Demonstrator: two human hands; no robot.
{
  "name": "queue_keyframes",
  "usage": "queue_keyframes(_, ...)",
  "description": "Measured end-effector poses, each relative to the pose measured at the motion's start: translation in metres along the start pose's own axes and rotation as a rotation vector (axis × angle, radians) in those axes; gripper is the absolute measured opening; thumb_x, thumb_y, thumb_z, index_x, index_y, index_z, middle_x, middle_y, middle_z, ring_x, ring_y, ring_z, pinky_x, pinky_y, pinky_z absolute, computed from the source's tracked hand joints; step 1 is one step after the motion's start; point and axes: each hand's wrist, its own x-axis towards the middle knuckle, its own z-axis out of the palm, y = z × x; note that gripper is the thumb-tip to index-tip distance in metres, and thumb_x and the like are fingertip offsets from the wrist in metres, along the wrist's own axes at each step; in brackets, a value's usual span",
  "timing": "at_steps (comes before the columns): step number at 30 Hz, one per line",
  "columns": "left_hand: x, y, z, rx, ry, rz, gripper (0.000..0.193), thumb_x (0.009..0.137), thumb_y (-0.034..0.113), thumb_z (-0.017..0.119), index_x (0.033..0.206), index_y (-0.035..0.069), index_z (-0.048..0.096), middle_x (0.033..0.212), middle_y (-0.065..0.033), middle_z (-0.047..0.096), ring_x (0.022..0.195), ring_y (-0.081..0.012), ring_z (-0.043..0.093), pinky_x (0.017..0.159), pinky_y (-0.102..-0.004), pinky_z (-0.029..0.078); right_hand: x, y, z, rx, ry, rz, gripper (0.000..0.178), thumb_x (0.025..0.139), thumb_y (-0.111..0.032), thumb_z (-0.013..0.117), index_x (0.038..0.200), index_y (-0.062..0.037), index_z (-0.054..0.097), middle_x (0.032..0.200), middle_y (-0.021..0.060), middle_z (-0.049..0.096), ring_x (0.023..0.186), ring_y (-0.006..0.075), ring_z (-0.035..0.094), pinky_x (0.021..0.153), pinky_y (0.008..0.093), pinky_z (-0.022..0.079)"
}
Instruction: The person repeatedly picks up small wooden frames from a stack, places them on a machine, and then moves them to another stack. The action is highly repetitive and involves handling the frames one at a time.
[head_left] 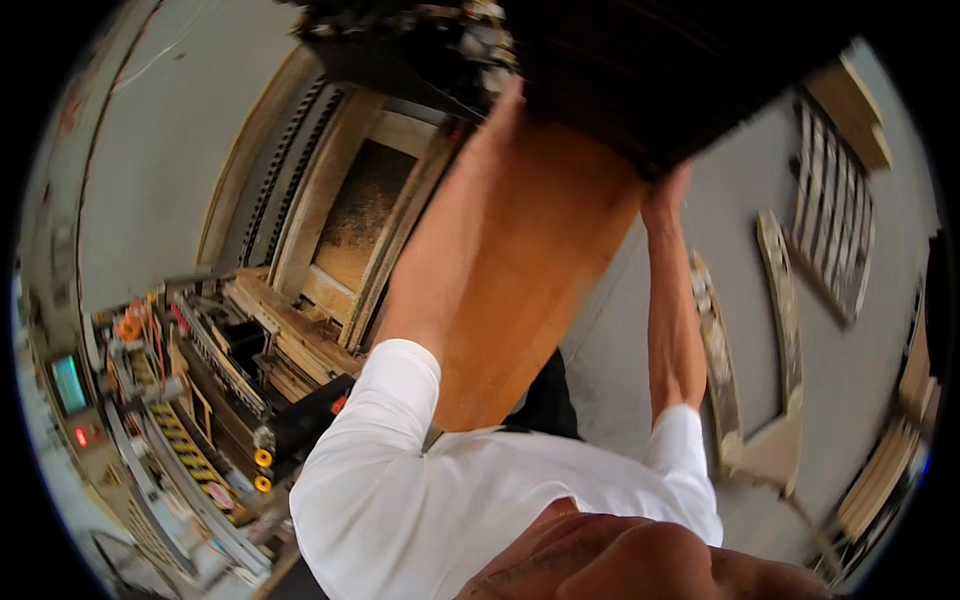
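Note:
Overhead, at the top of the head view, a large dark slab-like thing [650, 70] spans the space between my raised arms; its detail is lost in shadow. My left hand [510, 105] is at its left edge, fingers mostly hidden behind it. At its lower right corner my right hand [668, 192] is closed around the edge, with the fingers only partly showing. A smooth orange-brown board [550, 240] runs from under the dark slab down between my forearms toward my waist. I cannot tell whether the board and slab are joined.
To the left stands a machine with wooden rails [310, 190], dark chains and a roller [310, 425]. A small lit screen [70, 383] sits at the far left. On the right, a slatted wooden pallet [832, 215] and wooden beams [780, 300] lie on the grey floor [730, 250]. Stacked boards [880, 480] are beyond.

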Motion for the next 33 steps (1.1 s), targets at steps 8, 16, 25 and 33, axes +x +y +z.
queue_keyframes(8,-0.034,-0.030,-0.059,-0.135,-0.156,0.068,0.062,0.101,0.049,0.033,0.150,0.011,0.031,0.153,-0.0031,0.034,0.138,-0.0210,0.033,0.115,-0.0362,0.024,-0.081,-0.004,0.016,-0.083,-0.117,0.001,0.058,0.100,-0.038,0.042,0.149,-0.0074,0.031,0.148,0.0028,0.039,0.135,0.0199,0.036,0.112,0.0358,0.029)
queue_keyframes(16,-0.168,-0.031,-0.080,-0.130,0.016,0.006,0.058,0.102,0.043,0.032,0.152,0.013,0.029,0.155,-0.0018,0.032,0.142,-0.0185,0.026,0.116,-0.0334,0.018,-0.187,0.024,0.006,-0.027,-0.143,0.104,0.053,0.098,-0.035,0.044,0.142,-0.0061,0.042,0.141,0.0022,0.046,0.130,0.0186,0.040,0.108,0.0358,0.030)
queue_keyframes(25,-0.331,-0.022,-0.093,0.033,0.274,0.151,0.064,0.099,0.048,0.039,0.147,0.006,0.038,0.151,-0.0040,0.038,0.138,-0.0206,0.033,0.115,-0.0365,0.022,-0.326,0.040,0.012,0.001,-0.107,0.059,0.054,0.099,-0.039,0.042,0.144,-0.0095,0.040,0.142,-0.0003,0.047,0.127,0.0182,0.043,0.105,0.0341,0.033)
queue_keyframes(33,-0.443,-0.003,-0.107,-0.222,0.133,-0.181,0.068,0.096,0.051,0.046,0.147,0.009,0.036,0.150,-0.0078,0.036,0.139,-0.0221,0.031,0.114,-0.0391,0.029,-0.407,0.071,0.009,0.045,-0.149,0.131,0.059,0.101,-0.041,0.041,0.149,-0.0072,0.030,0.148,0.0010,0.040,0.133,0.0189,0.039,0.112,0.0332,0.029)
